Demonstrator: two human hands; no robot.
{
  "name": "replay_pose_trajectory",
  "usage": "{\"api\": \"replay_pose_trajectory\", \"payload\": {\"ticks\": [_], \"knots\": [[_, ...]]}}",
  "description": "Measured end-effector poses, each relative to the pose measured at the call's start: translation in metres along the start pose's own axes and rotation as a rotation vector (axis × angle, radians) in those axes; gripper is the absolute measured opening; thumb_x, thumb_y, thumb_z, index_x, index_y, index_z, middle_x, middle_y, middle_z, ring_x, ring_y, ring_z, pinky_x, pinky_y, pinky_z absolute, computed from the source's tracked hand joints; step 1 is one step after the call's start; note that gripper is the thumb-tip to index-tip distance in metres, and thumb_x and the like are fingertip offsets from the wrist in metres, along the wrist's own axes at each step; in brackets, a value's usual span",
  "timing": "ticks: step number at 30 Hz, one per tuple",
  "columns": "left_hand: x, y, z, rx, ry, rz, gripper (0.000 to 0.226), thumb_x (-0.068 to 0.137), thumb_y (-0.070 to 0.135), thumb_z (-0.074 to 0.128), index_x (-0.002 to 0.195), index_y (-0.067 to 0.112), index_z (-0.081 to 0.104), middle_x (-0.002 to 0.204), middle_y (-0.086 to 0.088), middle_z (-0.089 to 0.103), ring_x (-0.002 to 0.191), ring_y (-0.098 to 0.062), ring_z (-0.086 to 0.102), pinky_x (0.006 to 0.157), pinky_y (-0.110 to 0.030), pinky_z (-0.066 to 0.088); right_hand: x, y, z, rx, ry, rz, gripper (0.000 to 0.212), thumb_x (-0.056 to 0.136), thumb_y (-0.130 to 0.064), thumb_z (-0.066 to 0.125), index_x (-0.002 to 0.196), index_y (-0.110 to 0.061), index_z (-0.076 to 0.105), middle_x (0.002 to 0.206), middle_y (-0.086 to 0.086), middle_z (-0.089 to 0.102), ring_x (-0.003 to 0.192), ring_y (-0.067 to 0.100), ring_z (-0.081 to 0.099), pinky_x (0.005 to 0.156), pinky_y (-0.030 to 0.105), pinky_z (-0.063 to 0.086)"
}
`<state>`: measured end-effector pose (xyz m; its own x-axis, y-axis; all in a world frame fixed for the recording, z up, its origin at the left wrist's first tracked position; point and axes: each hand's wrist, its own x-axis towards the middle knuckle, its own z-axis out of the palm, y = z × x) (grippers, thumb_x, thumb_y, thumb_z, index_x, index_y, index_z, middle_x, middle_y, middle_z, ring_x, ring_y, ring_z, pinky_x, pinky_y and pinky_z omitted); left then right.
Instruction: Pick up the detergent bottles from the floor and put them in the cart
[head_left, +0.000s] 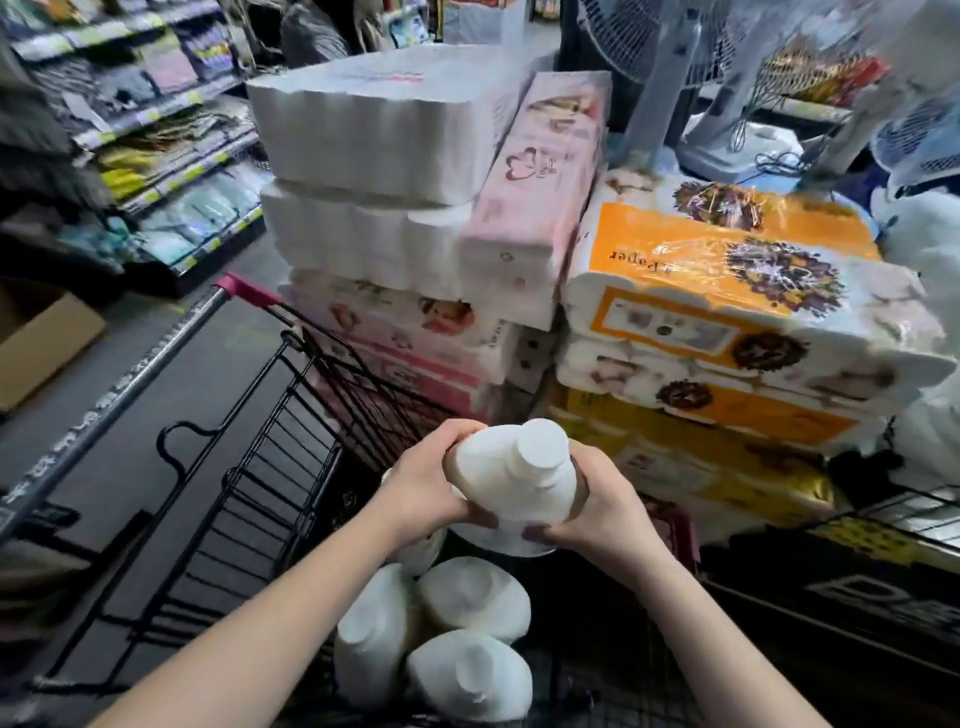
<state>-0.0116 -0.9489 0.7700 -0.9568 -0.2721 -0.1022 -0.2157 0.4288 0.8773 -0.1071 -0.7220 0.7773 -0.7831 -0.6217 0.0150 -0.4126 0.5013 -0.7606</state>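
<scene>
White plastic with no label showing from above, the bottle (511, 475) presents only a broad round cap and sloping shoulders. The one readable word is "Paper", printed upside down on the orange pack (701, 260) of rolls to the right. The handle (130, 384), grey with a pink end, carries a line of characters too blurred to read. The pink pack (540, 208), leaning against the white packs (374, 130), bears a heart outline with print too small to make out.

The bottle is held in the air over the black wire cart (249, 467), cap towards the camera. The left hand (423, 483) curls round its left shoulder with fingers wrapped over the top. The right hand (597, 506) grips it from the right and from beneath, fingertips at the lower edge. Both hands clasp it firmly.

Three more bottles (475, 597) of the same white kind stand in the cart nearer the person, caps up and touching one another (a further white shape just under the held one is partly hidden). Shelves (156, 119) of goods and a cardboard box (41, 343) lie to the left, and fans (649, 47) stand behind the packs.
</scene>
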Motion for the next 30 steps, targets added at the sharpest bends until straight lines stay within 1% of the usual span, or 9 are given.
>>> {"api": "replay_pose_trajectory", "payload": {"ticks": [3,5,7,13,16,18,23,27,30], "knots": [[0.013,-0.023,0.012,-0.02,-0.005,-0.074,0.094,0.04,0.029,0.103,0.121,0.053,0.061,0.116,0.03,0.069,0.112,0.003,0.064,0.094,-0.032,0.059,0.015,0.021,0.017,0.0,-0.045,0.031,0.082,0.051,-0.027,0.101,0.123,-0.032,0.062,0.113,-0.018,0.06,0.102,-0.002,0.051,0.085,0.005,0.041],[0.019,-0.037,0.022,-0.034,-0.009,-0.109,0.091,0.043,0.014,0.104,0.116,0.049,0.063,0.111,0.027,0.07,0.105,0.014,0.062,0.091,-0.018,0.056,0.02,0.037,0.028,-0.001,-0.074,0.051,0.084,0.05,-0.035,0.098,0.126,-0.03,0.062,0.116,-0.019,0.06,0.109,0.003,0.054,0.088,0.013,0.043],[0.028,-0.055,0.032,-0.043,-0.016,-0.127,0.09,0.046,0.004,0.103,0.114,0.047,0.061,0.113,0.024,0.069,0.102,0.02,0.058,0.088,-0.008,0.049,0.024,0.057,0.042,0.005,-0.086,0.077,0.088,0.05,-0.04,0.097,0.13,-0.033,0.059,0.12,-0.022,0.057,0.113,0.003,0.052,0.09,0.005,0.038],[0.051,-0.106,0.059,0.03,-0.077,-0.139,0.094,0.045,0.018,0.105,0.122,0.046,0.059,0.121,0.027,0.065,0.114,0.01,0.058,0.094,-0.003,0.04,0.035,0.107,0.084,0.003,-0.126,0.169,0.102,0.047,-0.064,0.086,0.138,-0.03,0.055,0.122,-0.023,0.052,0.115,-0.001,0.044,0.09,-0.003,0.03],[0.053,-0.128,0.071,0.045,-0.081,-0.134,0.092,0.047,0.02,0.105,0.122,0.045,0.059,0.119,0.03,0.063,0.116,0.017,0.053,0.094,-0.001,0.036,0.037,0.129,0.104,0.003,-0.159,0.212,0.101,0.053,-0.051,0.098,0.14,-0.026,0.054,0.123,-0.023,0.048,0.121,0.002,0.045,0.09,0.006,0.033],[0.053,-0.144,0.081,0.061,-0.08,-0.149,0.09,0.049,0.02,0.104,0.126,0.037,0.06,0.122,0.025,0.063,0.117,0.012,0.053,0.096,-0.005,0.037,0.037,0.146,0.117,0.005,-0.175,0.231,0.103,0.053,-0.053,0.099,0.142,-0.027,0.052,0.126,-0.021,0.049,0.123,0.001,0.045,0.092,0.01,0.035],[0.066,-0.174,0.102,0.146,-0.099,-0.198,0.098,0.049,0.024,0.104,0.134,0.038,0.056,0.131,0.014,0.061,0.122,-0.01,0.057,0.105,-0.03,0.046,0.041,0.174,0.144,0.043,-0.183,0.287,0.11,0.048,-0.073,0.083,0.143,-0.03,0.049,0.131,-0.022,0.049,0.123,-0.006,0.042,0.091,0.001,0.034],[0.07,-0.193,0.116,0.165,-0.118,-0.239,0.101,0.053,0.024,0.104,0.14,0.033,0.054,0.137,0.01,0.056,0.128,-0.013,0.053,0.109,-0.032,0.043,0.041,0.192,0.159,0.011,-0.189,0.294,0.108,0.054,-0.067,0.092,0.145,-0.028,0.048,0.137,-0.015,0.051,0.116,-0.014,0.039,0.098,0.017,0.045],[0.069,-0.205,0.119,0.162,-0.096,-0.218,0.101,0.055,0.03,0.105,0.141,0.034,0.052,0.139,0.011,0.056,0.13,-0.01,0.052,0.112,-0.03,0.041,0.045,0.195,0.167,-0.002,-0.178,0.27,0.103,0.059,-0.06,0.095,0.145,-0.022,0.05,0.137,-0.01,0.054,0.123,-0.002,0.046,0.101,0.025,0.047]]}}
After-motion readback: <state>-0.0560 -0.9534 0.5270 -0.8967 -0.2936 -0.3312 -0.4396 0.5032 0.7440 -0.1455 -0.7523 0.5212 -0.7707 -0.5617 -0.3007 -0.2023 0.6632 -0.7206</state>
